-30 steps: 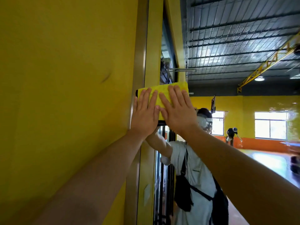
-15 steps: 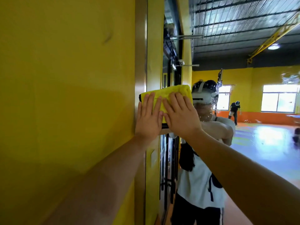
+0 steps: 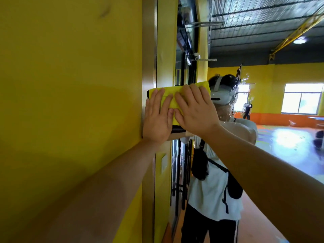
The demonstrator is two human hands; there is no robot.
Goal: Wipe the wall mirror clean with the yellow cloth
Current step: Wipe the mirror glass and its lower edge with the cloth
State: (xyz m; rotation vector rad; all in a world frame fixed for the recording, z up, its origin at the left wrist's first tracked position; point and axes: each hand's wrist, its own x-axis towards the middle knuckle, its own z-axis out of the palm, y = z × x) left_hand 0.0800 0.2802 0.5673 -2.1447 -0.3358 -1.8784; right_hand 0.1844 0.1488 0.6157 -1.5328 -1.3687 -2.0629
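The left hand [image 3: 157, 118] and the right hand [image 3: 196, 109] are pressing the folded yellow cloth [image 3: 171, 92] flat on the wall mirror [image 3: 289, 134], near its left edge, fingers straight and slightly apart.

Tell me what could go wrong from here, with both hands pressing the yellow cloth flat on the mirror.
1. The left hand and right hand press the yellow cloth with straight fingers, gripping nothing; it may slip down the mirror.
2. The left palm reaches past the cloth onto the frame; bare skin could smear the mirror there.
3. Droplets right of the cloth may run into streaks.
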